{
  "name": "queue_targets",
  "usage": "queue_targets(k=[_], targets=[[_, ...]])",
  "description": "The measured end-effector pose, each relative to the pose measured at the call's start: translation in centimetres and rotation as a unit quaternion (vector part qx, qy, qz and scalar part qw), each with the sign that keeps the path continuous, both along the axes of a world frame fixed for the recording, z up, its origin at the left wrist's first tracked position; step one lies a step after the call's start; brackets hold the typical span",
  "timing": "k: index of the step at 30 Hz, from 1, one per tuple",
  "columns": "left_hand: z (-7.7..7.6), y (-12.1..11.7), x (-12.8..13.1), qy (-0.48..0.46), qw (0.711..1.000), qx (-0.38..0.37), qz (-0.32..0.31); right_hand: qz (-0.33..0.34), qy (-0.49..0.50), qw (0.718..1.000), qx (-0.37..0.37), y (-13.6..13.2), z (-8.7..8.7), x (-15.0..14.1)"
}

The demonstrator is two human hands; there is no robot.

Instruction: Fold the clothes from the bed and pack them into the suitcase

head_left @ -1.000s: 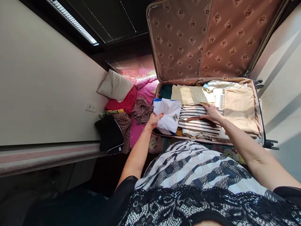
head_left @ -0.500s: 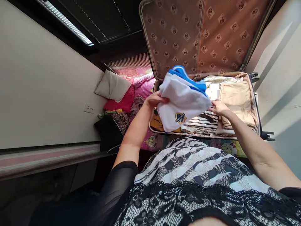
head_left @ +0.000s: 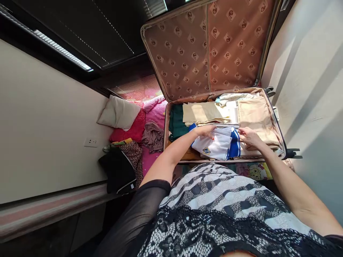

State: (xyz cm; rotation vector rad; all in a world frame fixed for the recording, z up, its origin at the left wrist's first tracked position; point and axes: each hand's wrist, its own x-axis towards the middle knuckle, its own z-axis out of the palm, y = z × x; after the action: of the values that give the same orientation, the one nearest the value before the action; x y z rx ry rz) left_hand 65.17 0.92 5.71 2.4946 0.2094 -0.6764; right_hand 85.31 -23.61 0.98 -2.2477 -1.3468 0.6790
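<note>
An open suitcase (head_left: 278, 139) lies on the bed, its patterned lid (head_left: 209, 46) propped upright. Folded clothes fill it: beige pieces (head_left: 254, 114), a dark green one (head_left: 177, 123). A folded white shirt with blue trim and a small crest (head_left: 217, 144) lies on top of the pile near the front. My left hand (head_left: 206, 130) rests on the shirt's far edge, fingers curled over it. My right hand (head_left: 248, 135) touches the shirt's blue right edge, fingers bent.
To the left of the suitcase the pink bedding (head_left: 152, 114) carries a white pillow (head_left: 119, 112), a red cushion (head_left: 128, 130), a brown crumpled garment (head_left: 153, 135) and a black bag (head_left: 118, 171). A wall with a socket (head_left: 91, 142) runs along the left; another wall rises on the right.
The white shirt was lifted from the suitcase's left side, turned over in the air, and now lies in the middle on the striped clothes. Both hands moved with it.
</note>
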Motion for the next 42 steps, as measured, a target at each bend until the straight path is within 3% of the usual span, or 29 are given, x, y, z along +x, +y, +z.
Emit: queue_targets(k=[5,11,14,16,18,20,22,26,30,33,35,39,42], targets=[[0.1,0.5,0.6,0.025,0.999,-0.027,-0.032,-0.029,0.108,0.993,0.033,-0.2,0.8,-1.7],[-1.7,-0.7,0.5,-0.073,0.996,0.058,0.007,-0.114,0.136,0.983,0.038,-0.9,-0.3,-0.8],[-2.3,0.0,0.9,-0.073,0.997,0.028,0.002,-0.117,0.151,0.980,0.054,-0.8,-0.4,-0.6],[-2.1,1.7,1.4,-0.075,0.997,-0.012,0.004,-0.121,0.153,0.979,0.053,-0.5,-0.3,-0.7],[-1.6,4.2,2.1,-0.083,0.995,0.002,0.059,-0.127,0.143,0.980,0.048,-0.2,-0.2,-0.8],[-1.0,7.2,2.6,-0.081,0.982,0.083,0.150,-0.132,0.135,0.981,0.048,-0.1,-0.2,-0.8],[-0.7,10.1,2.8,-0.058,0.965,0.163,0.200,-0.138,0.128,0.981,0.053,-0.1,-0.2,-0.8],[-0.8,14.0,3.2,0.014,0.960,0.207,0.190,-0.154,0.111,0.979,0.068,-0.6,-0.5,-0.9],[-1.0,15.6,4.6,0.048,0.958,0.204,0.194,-0.158,0.108,0.980,0.060,-1.0,-0.7,-0.8],[-0.4,15.3,5.3,0.052,0.965,0.197,0.165,-0.151,0.090,0.983,0.052,-0.8,-0.2,-0.3],[-0.1,13.9,4.9,0.027,0.971,0.192,0.141,-0.142,0.063,0.986,0.057,-0.2,0.5,0.2],[-0.6,8.7,2.4,-0.045,0.972,0.191,0.133,-0.095,-0.007,0.993,0.075,2.4,2.1,1.4],[-1.7,5.5,0.5,-0.072,0.970,0.182,0.147,-0.037,-0.042,0.996,0.068,5.8,2.7,2.2]])
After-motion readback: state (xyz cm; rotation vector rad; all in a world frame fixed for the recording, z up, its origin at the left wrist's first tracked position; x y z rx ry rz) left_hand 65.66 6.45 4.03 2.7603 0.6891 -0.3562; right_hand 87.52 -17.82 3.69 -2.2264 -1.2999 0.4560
